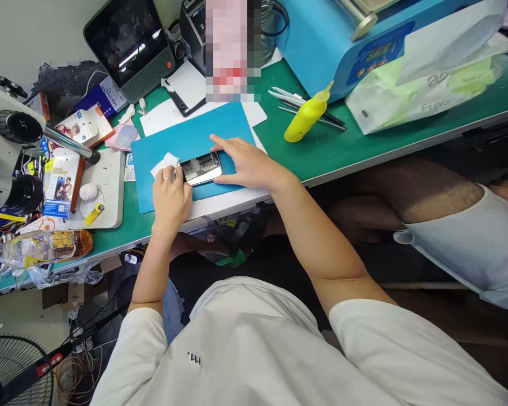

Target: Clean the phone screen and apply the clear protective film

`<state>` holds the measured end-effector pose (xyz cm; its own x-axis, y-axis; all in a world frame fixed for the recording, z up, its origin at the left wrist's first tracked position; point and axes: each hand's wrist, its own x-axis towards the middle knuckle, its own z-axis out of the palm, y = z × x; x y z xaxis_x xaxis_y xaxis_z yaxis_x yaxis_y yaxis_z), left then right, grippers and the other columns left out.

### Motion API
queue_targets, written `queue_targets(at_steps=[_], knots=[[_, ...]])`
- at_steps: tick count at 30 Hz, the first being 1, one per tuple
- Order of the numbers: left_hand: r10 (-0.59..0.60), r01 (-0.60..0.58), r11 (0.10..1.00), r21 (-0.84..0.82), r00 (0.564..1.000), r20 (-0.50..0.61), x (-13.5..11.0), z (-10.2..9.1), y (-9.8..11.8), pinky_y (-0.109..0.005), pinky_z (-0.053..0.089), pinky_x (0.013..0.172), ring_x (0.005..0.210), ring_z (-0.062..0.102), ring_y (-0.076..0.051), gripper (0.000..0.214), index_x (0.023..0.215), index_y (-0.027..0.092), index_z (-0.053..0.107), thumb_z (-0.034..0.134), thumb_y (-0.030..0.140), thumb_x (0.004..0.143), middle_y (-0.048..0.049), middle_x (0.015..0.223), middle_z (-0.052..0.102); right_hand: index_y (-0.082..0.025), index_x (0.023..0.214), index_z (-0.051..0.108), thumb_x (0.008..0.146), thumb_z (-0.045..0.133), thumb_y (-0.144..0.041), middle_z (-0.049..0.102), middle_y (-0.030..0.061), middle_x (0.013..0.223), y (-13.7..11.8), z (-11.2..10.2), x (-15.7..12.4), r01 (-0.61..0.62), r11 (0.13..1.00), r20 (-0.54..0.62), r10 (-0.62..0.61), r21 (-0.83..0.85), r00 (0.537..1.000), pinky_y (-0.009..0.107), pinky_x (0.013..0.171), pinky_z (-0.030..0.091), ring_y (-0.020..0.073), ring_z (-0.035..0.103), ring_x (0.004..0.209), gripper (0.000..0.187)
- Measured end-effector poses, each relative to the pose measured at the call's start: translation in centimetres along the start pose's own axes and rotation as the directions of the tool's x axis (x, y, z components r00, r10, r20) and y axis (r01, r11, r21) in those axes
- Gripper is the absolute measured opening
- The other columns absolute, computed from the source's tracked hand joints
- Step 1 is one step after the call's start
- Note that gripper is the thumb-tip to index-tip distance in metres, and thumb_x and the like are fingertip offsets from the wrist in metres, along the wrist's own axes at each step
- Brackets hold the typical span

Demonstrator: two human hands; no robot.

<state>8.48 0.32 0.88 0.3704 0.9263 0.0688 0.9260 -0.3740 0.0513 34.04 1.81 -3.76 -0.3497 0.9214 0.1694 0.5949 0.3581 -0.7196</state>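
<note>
A phone (202, 167) with a glossy reflecting face lies flat on a blue work mat (182, 141) on the green bench. My right hand (245, 163) rests on the phone's right end, fingers stretched out and pressing it down. My left hand (169, 197), wearing a ring, is closed on a small white wipe (164, 164) at the phone's left end.
A yellow squeeze bottle (307, 115) and tweezers (292, 98) lie beyond the mat. A blue machine (342, 45), tissue pack (423, 84), small screen (129, 48), microscope (12, 152), white stand base (104, 192) and plastic bottle (42, 247) crowd the bench. Another person's legs (427, 197) are at right.
</note>
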Motion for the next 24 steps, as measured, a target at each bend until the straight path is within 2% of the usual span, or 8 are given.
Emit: queue_targets(at_steps=[3,6,9,14,18,22,24], knots=[[0.072,-0.071,0.997,-0.014,0.996,0.051,0.7,0.0,2.4,-0.056,0.048,0.124,0.14,0.062,-0.039,0.055,0.158,0.01,0.064,0.038,0.019,0.11,-0.0234,0.154,0.067,-0.019,0.183,0.033,0.089,0.078,-0.047,0.067,0.0171,0.163,0.1,0.1,0.0,0.004,1.0,-0.006,-0.004,0.002,1.0,0.07,0.127,0.049,0.0469,0.054,0.154,0.108],[0.159,-0.155,0.986,-0.066,0.985,0.071,2.1,0.2,4.5,-0.052,0.047,0.125,0.144,0.059,-0.038,0.056,0.159,0.009,0.064,0.039,0.018,0.109,-0.0228,0.159,0.064,-0.021,0.182,0.034,0.092,0.075,-0.047,0.067,0.0165,0.163,0.2,0.3,0.1,0.024,1.0,-0.022,-0.024,0.007,0.999,0.071,0.127,0.048,0.0458,0.055,0.154,0.103],[0.174,-0.167,0.982,-0.084,0.981,0.086,3.3,0.5,5.6,-0.049,0.045,0.127,0.145,0.059,-0.037,0.057,0.16,0.007,0.062,0.039,0.018,0.109,-0.0222,0.16,0.063,-0.022,0.183,0.033,0.094,0.073,-0.047,0.065,0.017,0.164,0.4,0.4,0.2,0.034,0.999,-0.015,-0.034,0.014,0.999,0.07,0.128,0.047,0.0447,0.056,0.153,0.1],[0.205,-0.197,0.976,-0.089,0.975,0.086,2.2,0.5,4.8,-0.049,0.041,0.131,0.148,0.058,-0.037,0.058,0.163,0.004,0.059,0.041,0.018,0.11,-0.0239,0.162,0.062,-0.019,0.183,0.03,0.093,0.074,-0.042,0.065,0.018,0.164,0.5,0.3,0.2,0.034,0.999,-0.009,-0.034,0.025,0.999,0.068,0.13,0.045,0.0443,0.055,0.153,0.103],[0.19,-0.187,0.978,-0.088,0.981,0.032,1.5,0.6,3.7,-0.051,0.042,0.131,0.147,0.058,-0.037,0.056,0.16,0.008,0.063,0.042,0.017,0.109,-0.0223,0.162,0.063,-0.02,0.183,0.032,0.092,0.076,-0.042,0.065,0.0177,0.164,0.6,0.4,0.5,0.065,0.997,-0.011,-0.064,0.032,0.998,0.068,0.131,0.044,0.0445,0.055,0.152,0.103],[0.164,-0.163,0.985,-0.06,0.986,0.018,2.7,0.7,4.6,-0.056,0.046,0.125,0.141,0.06,-0.04,0.057,0.161,0.01,0.064,0.043,0.018,0.108,-0.0228,0.156,0.066,-0.024,0.183,0.031,0.094,0.073,-0.042,0.066,0.0163,0.163,0.7,0.5,0.8,0.081,0.996,-0.026,-0.08,0.038,0.996,0.067,0.129,0.046,0.0417,0.056,0.151,0.1],[0.142,-0.14,0.989,-0.053,0.99,0.029,3.0,0.6,5.4,-0.056,0.048,0.121,0.139,0.06,-0.04,0.058,0.162,0.011,0.063,0.043,0.018,0.108,-0.0226,0.156,0.065,-0.022,0.183,0.032,0.094,0.07,-0.039,0.065,0.0171,0.165,0.7,0.6,0.9,0.074,0.997,-0.022,-0.073,0.036,0.997,0.066,0.128,0.047,0.0402,0.056,0.152,0.098]])
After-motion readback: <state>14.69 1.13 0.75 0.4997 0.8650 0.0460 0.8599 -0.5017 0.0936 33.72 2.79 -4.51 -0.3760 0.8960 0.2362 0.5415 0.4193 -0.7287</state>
